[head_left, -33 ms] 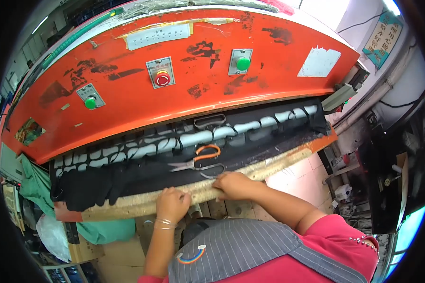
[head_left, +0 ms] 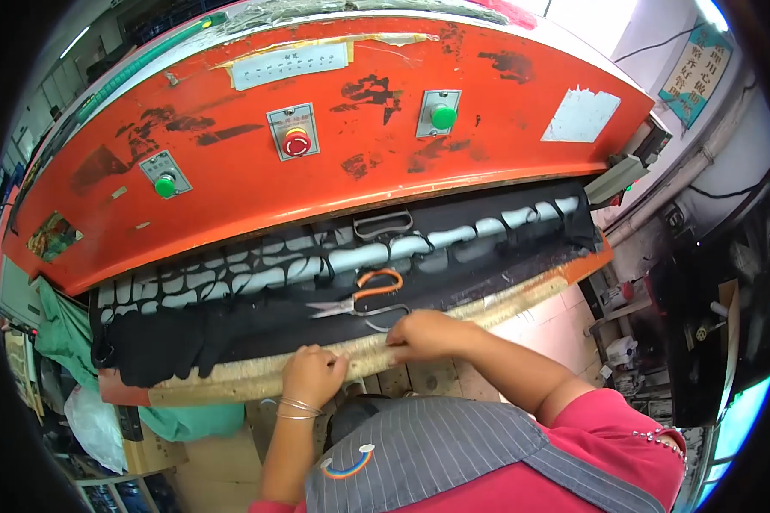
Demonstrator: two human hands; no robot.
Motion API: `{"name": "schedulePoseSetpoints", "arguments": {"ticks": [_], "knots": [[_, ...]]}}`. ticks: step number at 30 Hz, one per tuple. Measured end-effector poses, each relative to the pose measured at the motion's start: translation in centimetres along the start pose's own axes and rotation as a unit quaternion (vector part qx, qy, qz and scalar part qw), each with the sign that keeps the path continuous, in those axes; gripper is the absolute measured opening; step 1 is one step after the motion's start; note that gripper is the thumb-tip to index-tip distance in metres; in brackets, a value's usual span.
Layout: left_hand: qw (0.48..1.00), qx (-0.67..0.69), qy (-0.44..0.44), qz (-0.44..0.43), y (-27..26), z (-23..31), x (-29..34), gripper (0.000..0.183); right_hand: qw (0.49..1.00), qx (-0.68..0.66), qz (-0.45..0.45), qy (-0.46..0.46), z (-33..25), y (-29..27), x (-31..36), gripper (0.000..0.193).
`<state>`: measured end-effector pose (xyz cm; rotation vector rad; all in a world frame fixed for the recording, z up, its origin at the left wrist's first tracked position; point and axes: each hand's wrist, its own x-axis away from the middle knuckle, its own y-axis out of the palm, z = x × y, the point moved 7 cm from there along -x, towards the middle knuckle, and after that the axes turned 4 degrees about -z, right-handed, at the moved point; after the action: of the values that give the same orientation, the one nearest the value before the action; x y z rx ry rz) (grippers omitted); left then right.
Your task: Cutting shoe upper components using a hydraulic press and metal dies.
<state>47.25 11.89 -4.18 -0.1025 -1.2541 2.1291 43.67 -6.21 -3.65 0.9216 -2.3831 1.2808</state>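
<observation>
Below, worn ledge (head_left: pixel 366 357) (tiled floor (head_left: pixel 543 329) beyond)

A torn white paper sheet (head_left: pixel 581 115) is stuck near the red panel's (head_left: pixel 239 179) right edge, a picture sticker (head_left: pixel 55 236) near its lower left corner. A teal sign (head_left: pixel 695 73) hangs on the wall (head_left: pixel 650 68); green cloth (head_left: pixel 66 333) drapes near a whitish plastic bag (head_left: pixel 98 427).
</observation>
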Motion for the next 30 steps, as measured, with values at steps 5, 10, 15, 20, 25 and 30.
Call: {"name": "schedulePoseSetpoints", "arguments": {"ticks": [5,10,15,20,25,30], "knots": [[0.980,0.085,0.158,0.084,-0.6,5.4,-2.4,0.019,0.932,0.017,0.361,-0.014,2.4,-9.9,-3.3,0.037],[0.969,0.033,0.176,0.173,1.5,6.6,-5.5,0.034,0.903,0.230,0.315,0.178,2.9,-10.0,-8.8,0.058],[0.971,0.012,0.187,0.146,3.9,5.6,-4.3,0.042,0.943,0.095,0.250,0.196,5.5,-8.6,-8.7,0.047],[0.972,0.187,0.094,0.105,2.4,4.0,-5.8,0.029,0.937,-0.115,0.305,0.122,5.3,-10.7,-5.0,0.039],[0.925,0.340,0.087,0.143,1.4,5.5,-7.3,0.054,0.891,-0.339,0.295,-0.062,5.6,-8.0,-1.0,0.020],[0.785,0.611,0.076,-0.063,5.7,10.5,-7.1,0.057,0.782,-0.551,0.222,-0.188,4.1,-4.5,3.5,0.026]]}}
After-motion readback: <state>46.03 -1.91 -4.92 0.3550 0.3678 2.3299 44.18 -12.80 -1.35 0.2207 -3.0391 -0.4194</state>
